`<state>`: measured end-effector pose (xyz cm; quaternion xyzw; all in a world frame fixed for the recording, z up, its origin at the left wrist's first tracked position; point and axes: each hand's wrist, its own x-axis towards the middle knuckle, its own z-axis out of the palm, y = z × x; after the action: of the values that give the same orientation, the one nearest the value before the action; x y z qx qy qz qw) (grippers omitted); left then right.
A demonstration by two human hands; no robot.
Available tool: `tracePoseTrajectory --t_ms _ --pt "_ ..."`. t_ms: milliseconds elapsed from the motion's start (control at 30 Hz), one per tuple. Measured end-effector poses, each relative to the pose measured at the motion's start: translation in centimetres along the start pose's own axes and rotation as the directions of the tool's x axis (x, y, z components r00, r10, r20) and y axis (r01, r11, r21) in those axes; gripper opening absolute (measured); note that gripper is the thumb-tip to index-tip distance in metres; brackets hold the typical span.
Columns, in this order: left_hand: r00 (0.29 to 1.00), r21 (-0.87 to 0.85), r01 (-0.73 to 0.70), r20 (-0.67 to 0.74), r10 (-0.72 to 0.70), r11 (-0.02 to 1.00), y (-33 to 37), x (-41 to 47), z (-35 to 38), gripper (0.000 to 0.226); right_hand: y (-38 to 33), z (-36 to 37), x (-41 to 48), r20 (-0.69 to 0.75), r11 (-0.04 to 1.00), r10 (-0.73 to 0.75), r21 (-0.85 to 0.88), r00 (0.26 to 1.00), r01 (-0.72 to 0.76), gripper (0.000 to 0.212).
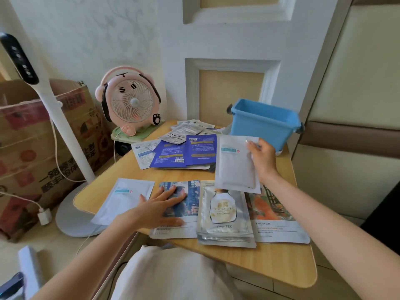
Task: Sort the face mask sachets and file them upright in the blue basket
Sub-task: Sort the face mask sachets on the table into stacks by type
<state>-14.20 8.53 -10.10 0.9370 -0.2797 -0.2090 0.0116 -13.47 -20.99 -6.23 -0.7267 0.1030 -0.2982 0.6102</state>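
My right hand (263, 156) pinches a plain white sachet (236, 163) by its upper right corner and holds it above the table, in front of the blue basket (263, 122). My left hand (161, 205) lies flat with spread fingers on a picture sachet (188, 202). Along the near side of the table lie a matching white sachet (122, 199), a stack of Bird's Nest sachets (224, 215) and an orange picture sachet (275, 215). Further back lies a loose pile with two dark blue sachets (184, 152) and several pale ones (186, 131).
The small wooden table (259, 263) has rounded edges. A pink desk fan (129, 102) stands at its back left corner. A white lamp stand (62, 135) and a cardboard box (28, 144) are on the floor to the left. A wall panel is right behind the basket.
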Motion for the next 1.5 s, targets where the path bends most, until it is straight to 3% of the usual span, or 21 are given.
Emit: tracePoseTrajectory --t_ms 67,100,133,167,233,300,400,467,567,667,733,800,900,1033,1100,1167,1200,1267,1333,1400,1500 --pt "0.980 -0.161 -0.012 -0.196 -0.020 0.987 0.7 0.0 -0.6 0.058 -0.1 0.6 -0.2 0.022 1.000 0.012 -0.002 1.000 -0.012 0.026" --pt "0.943 -0.350 -0.059 -0.327 -0.062 0.935 1.3 0.0 -1.2 0.050 -0.3 1.1 -0.4 0.040 1.000 0.028 0.010 0.999 -0.028 0.024" --pt "0.900 -0.571 -0.150 -0.417 -0.128 0.807 2.0 0.0 -1.8 0.046 -0.7 1.8 -0.8 0.066 0.998 0.053 0.027 0.996 -0.054 0.018" --pt "0.887 -0.757 -0.237 -0.424 -0.182 0.609 2.8 0.1 -2.4 0.044 -1.0 2.6 -1.5 0.119 0.996 0.080 0.037 0.990 -0.085 0.012" --pt "0.912 -0.924 -0.271 -0.336 -0.234 0.270 3.8 0.5 -3.5 0.048 -1.4 4.5 -2.9 0.291 0.990 0.125 0.029 0.949 -0.140 0.013" --pt "0.884 -0.945 -0.255 -0.314 -0.347 0.206 3.4 1.1 -4.0 0.043 -1.1 5.8 -3.5 0.449 0.985 0.148 0.012 0.881 -0.171 0.023" --pt "0.750 -0.935 -0.207 -0.340 -0.568 0.287 -0.1 0.7 -4.9 0.032 0.4 5.7 -1.9 0.416 0.973 0.141 -0.226 0.898 -0.049 0.028" --pt "0.687 -0.915 -0.097 -0.346 -0.638 0.392 -3.3 -0.4 -5.0 0.040 2.5 4.5 -0.2 0.331 0.857 0.096 -0.507 0.939 0.091 0.038" --pt "0.658 -0.826 0.143 -0.332 -0.676 0.545 -6.9 -1.9 -3.8 0.047 5.6 3.7 1.4 0.411 0.633 0.140 -0.737 0.901 0.238 0.064" --pt "0.669 -0.757 0.244 -0.321 -0.671 0.606 -7.9 -2.5 -2.1 0.047 7.1 3.9 2.7 0.366 0.592 0.226 -0.788 0.903 0.171 0.092" --pt "0.666 -0.722 0.260 -0.348 -0.660 0.642 -8.0 -2.4 -1.6 0.046 7.7 3.7 3.8 0.312 0.574 0.284 -0.813 0.907 0.100 0.098" --pt "0.660 -0.695 0.259 -0.380 -0.648 0.671 -8.1 -2.0 -1.3 0.047 7.8 3.0 4.5 0.303 0.526 0.283 -0.842 0.910 0.117 0.085" --pt "0.658 -0.678 0.280 -0.379 -0.650 0.679 -8.5 -1.4 -1.2 0.049 7.3 1.9 4.7 0.364 0.437 0.150 -0.858 0.919 0.268 0.053" --pt "0.667 -0.652 0.336 -0.345 -0.660 0.680 -9.0 -1.0 -0.8 0.057 6.5 1.6 4.8 0.533 0.161 0.102 -0.842 0.840 0.515 0.032" --pt "0.648 -0.553 0.339 -0.449 -0.615 0.761 -8.9 -1.0 -0.7 0.063 6.5 1.7 5.0 0.561 0.107 0.101 -0.827 0.822 0.552 0.028" --pt "0.681 -0.428 0.178 -0.596 -0.425 0.886 -8.5 -1.0 -0.5 0.062 6.5 1.4 5.0 0.543 0.109 0.091 -0.839 0.835 0.533 0.029" --pt "0.749 -0.344 0.094 -0.594 -0.294 0.934 -8.3 -0.9 -0.4 0.064 6.6 1.1 5.1 0.521 0.115 0.081 -0.851 0.849 0.512 0.029" --pt "0.892 -0.177 0.028 -0.441 -0.105 0.984 -7.6 -0.7 0.2 0.086 6.5 0.7 5.3 0.472 0.179 0.017 -0.869 0.882 0.461 0.026" --pt "0.942 -0.068 0.090 -0.318 -0.107 0.994 -7.8 -0.2 1.2 0.113 5.5 0.6 5.4 0.367 0.374 -0.164 -0.836 0.915 0.402 0.019" --pt "0.934 -0.028 0.161 -0.318 -0.161 0.987 -7.8 0.1 1.7 0.124 3.1 0.4 5.4 0.156 0.635 -0.356 -0.683 0.921 0.361 0.014" --pt "0.935 -0.034 0.196 -0.294 -0.197 0.980 -7.5 0.2 1.7 0.112 -1.8 -0.4 5.6 -0.048 0.824 -0.452 -0.405 0.891 0.396 0.013"
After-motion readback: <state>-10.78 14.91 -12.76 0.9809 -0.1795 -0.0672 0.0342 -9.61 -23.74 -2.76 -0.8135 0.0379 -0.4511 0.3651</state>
